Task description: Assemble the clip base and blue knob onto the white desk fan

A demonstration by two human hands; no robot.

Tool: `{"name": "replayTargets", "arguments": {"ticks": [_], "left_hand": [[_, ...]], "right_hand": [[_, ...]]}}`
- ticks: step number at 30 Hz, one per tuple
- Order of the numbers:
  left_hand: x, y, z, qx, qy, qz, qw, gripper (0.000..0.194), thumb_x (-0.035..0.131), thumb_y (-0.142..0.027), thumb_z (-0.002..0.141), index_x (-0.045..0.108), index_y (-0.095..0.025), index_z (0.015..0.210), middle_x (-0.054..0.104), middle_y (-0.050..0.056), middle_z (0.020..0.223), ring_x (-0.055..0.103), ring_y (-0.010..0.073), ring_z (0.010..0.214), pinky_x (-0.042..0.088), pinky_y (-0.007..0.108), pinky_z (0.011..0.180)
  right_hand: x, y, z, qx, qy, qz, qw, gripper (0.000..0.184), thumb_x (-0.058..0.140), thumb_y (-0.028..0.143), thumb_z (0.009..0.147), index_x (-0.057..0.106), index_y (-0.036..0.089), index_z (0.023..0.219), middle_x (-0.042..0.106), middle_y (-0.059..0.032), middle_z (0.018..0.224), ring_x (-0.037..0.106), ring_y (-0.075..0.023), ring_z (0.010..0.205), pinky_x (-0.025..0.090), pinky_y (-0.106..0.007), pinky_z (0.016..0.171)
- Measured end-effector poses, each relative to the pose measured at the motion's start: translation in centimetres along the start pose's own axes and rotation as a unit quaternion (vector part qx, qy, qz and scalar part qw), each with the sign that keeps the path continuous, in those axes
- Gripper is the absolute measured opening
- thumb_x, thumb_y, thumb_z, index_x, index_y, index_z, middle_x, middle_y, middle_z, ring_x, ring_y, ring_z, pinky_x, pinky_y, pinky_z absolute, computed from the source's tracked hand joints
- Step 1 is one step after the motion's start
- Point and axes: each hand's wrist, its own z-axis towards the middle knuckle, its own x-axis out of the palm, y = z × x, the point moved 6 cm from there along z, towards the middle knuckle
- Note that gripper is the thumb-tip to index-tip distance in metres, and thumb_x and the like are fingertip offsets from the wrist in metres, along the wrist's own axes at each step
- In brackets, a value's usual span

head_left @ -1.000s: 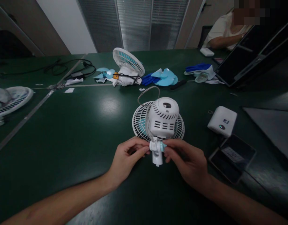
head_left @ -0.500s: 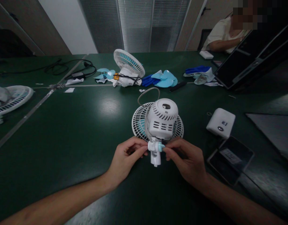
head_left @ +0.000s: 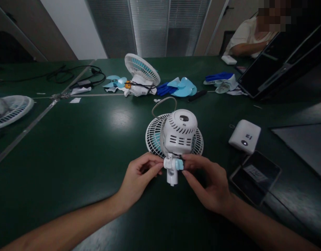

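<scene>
A small white fan (head_left: 180, 136) rests face down on the green table, its round motor housing up and its grille beneath. Its neck bracket (head_left: 172, 177) points toward me, with a light-blue knob (head_left: 179, 164) on the right side. My left hand (head_left: 143, 174) pinches the left end of the bracket's joint between thumb and fingers. Beside the knob, my right hand (head_left: 209, 181) has thumb and forefinger parted, one below and one above it. The fan's grey cord (head_left: 164, 103) loops behind the housing.
Farther back lie a second fan (head_left: 142, 76), light-blue fan blades (head_left: 184, 87) and gloves (head_left: 220, 78). Another fan (head_left: 15, 108) is at far left. To the right are a white box (head_left: 245, 136) and a dark tablet-like device (head_left: 256, 177). A person (head_left: 246, 40) sits across the table.
My right thumb and forefinger have spread apart from their pinch on the knob. The knob now shows a broader face. My left hand keeps its pinch.
</scene>
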Motion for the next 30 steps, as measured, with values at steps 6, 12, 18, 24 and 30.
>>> {"name": "replayTargets", "arguments": {"ticks": [6,12,18,24,30], "left_hand": [[-0.2,0.0,0.0,-0.006,0.004,-0.006,1.0,0.011,0.07,-0.024,0.093,0.073,-0.014,0.097,0.072,0.005,0.088,0.065,0.0132,0.074,0.053,0.022,0.068],[-0.1,-0.1,0.0,0.001,0.0,-0.006,1.0,0.011,0.07,-0.024,0.093,0.073,-0.015,0.096,0.072,0.004,0.086,0.064,0.0129,0.071,0.053,0.022,0.066],[0.0,-0.3,0.0,-0.002,-0.007,0.001,1.0,0.012,0.071,-0.025,0.092,0.074,-0.014,0.095,0.072,0.006,0.088,0.064,0.014,0.072,0.054,0.023,0.066],[0.1,-0.3,0.1,0.003,0.005,0.002,1.0,0.01,0.069,-0.023,0.093,0.073,-0.015,0.097,0.072,0.005,0.086,0.063,0.0131,0.072,0.054,0.022,0.066],[0.1,-0.3,0.1,-0.001,0.0,0.006,1.0,0.011,0.069,-0.024,0.092,0.073,-0.014,0.094,0.071,0.005,0.085,0.063,0.0137,0.071,0.053,0.024,0.066]], "right_hand": [[0.3,-0.2,0.4,0.01,0.005,-0.038,0.999,0.018,0.067,0.016,0.093,0.068,0.021,0.11,0.074,-0.0013,0.089,0.07,-0.0127,0.071,0.058,-0.023,0.063],[0.4,-0.7,0.1,0.037,0.01,-0.037,0.999,0.005,0.065,0.021,0.095,0.068,0.02,0.099,0.074,0.0,0.083,0.071,-0.0129,0.068,0.057,-0.023,0.061],[0.4,-0.8,0.0,0.054,0.032,-0.044,0.997,0.016,0.063,0.016,0.091,0.063,0.019,0.106,0.072,-0.0015,0.087,0.068,-0.0126,0.067,0.055,-0.023,0.059],[0.5,0.0,-0.1,0.019,0.065,-0.02,0.997,0.016,0.054,0.009,0.089,0.061,0.02,0.1,0.065,0.0007,0.08,0.064,-0.012,0.064,0.049,-0.025,0.057],[0.5,1.3,-0.4,-0.04,0.058,0.006,0.998,0.035,0.049,0.006,0.089,0.062,0.019,0.12,0.065,0.001,0.079,0.065,-0.0117,0.063,0.05,-0.025,0.056]]}}
